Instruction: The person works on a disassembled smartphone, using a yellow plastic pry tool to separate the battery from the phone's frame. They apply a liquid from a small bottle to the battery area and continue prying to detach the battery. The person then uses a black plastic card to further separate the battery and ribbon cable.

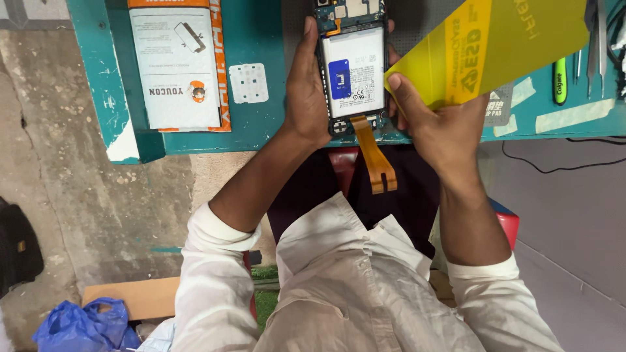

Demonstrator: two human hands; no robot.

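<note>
My left hand (306,91) grips the left edge of an opened phone (352,65), whose white battery with a blue patch and green circuit board face up. An orange flex ribbon (375,160) hangs from the phone's lower end over the bench edge. My right hand (433,124) pinches the corner of a thin yellow plastic sheet (495,45) against the phone's right edge. The sheet slants up to the right over the bench.
A teal workbench (261,130) carries a white and orange box (179,65) and a small white square pad (248,83) on the left. A green tube (559,81) and metal tools (596,45) lie at right. A black cable (561,166) trails below. Blue bag (81,326) on the floor.
</note>
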